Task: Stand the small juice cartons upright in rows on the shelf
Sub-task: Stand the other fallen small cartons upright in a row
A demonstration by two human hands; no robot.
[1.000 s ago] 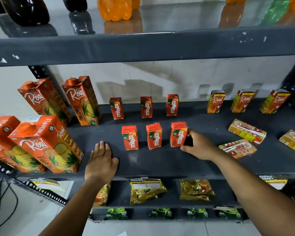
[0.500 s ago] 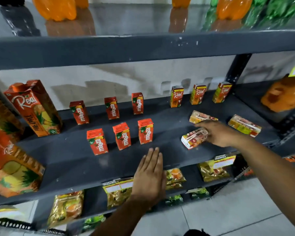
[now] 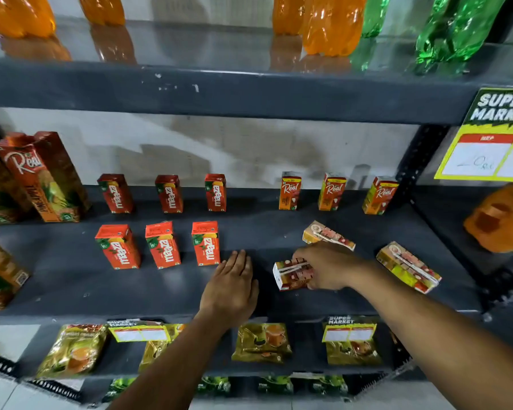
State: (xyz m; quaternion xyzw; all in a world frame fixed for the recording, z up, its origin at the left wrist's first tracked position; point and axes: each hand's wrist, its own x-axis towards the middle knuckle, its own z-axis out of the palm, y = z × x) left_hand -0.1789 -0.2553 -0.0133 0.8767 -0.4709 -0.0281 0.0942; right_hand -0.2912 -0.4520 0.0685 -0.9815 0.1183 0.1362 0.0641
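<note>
head view: right hand [image 3: 329, 266] is clenched around a small carton [image 3: 292, 275], fingers over its top face and thumb under the near side; the carton lies tilted on its side, white end pointing left, low over the front part of the dark shelf [image 3: 71, 279], and whether it touches the surface cannot be told

just left of the grip, left hand [image 3: 230, 287] rests flat on the shelf, palm down, fingers spread and holding nothing, fingertips near the closest maaza carton [image 3: 205, 243]

just behind the grip a second carton [image 3: 328, 235] lies flat on the shelf, partly hidden by the right hand; to the right of the grip a third carton [image 3: 409, 266] lies flat too, angled, apart from the hand

further back, against the wall, three real cartons [image 3: 334, 191] stand upright in a row with gaps between them

left of the grip, three maaza cartons stand in a front row, and behind them another row of three [image 3: 169, 193] stands near the wall

far left stand tall pineapple cartons [image 3: 42, 176]

above the grip the upper shelf carries orange bottles [image 3: 329, 23] and green bottles [image 3: 456, 28]; at upper right hangs a yellow price sign [image 3: 489, 137]; below the grip, pouches [image 3: 262, 341] lie on the lower shelf
</note>
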